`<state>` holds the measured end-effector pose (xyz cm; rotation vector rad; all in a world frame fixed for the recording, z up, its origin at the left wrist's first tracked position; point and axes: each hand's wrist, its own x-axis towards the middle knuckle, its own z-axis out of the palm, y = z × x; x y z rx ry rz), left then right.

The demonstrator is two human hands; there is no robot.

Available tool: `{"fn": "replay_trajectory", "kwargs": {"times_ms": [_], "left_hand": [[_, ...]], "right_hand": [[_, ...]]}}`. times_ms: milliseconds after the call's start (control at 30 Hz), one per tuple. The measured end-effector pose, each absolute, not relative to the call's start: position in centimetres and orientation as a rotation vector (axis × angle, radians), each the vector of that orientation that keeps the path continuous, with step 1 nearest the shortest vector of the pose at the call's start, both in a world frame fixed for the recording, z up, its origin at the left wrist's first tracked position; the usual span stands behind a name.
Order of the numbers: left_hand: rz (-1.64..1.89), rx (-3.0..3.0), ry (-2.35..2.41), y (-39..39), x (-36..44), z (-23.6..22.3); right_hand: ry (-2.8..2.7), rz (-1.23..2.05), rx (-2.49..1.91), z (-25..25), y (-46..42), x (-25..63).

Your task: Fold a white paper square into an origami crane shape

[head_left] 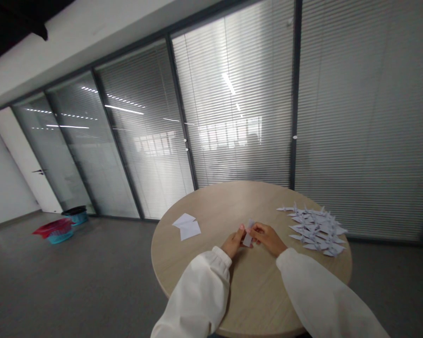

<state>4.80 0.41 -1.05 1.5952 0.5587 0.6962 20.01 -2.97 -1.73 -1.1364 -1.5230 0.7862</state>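
Observation:
A narrow strip of folded white paper (247,240) is held upright and slightly tilted between both hands, above the middle of the round table. My left hand (234,241) pinches its left edge with thumb and fingers. From the other side my right hand (266,237) grips the same folded paper, fingers bent around its right edge. To the right on the table lies a cluster of folded paper cranes (317,230) with pointed tips. Over on the left rest flat white paper sheets (187,226), partly overlapping.
The round wooden table (211,202) stands close to a glass partition with blinds (239,94). On the floor at the left are a bin with a red liner (54,229) and a bin with a black liner (76,214), near a white door (24,159).

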Motion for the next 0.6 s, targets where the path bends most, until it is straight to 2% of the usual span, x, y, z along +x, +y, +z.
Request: {"fn": "replay_trajectory", "kwargs": {"times_ms": [600], "left_hand": [[0.819, 1.666, 0.625, 1.5, 4.9, -1.8]], "right_hand": [[-1.543, 0.850, -1.051, -1.8, -2.9, 20.0]]}}
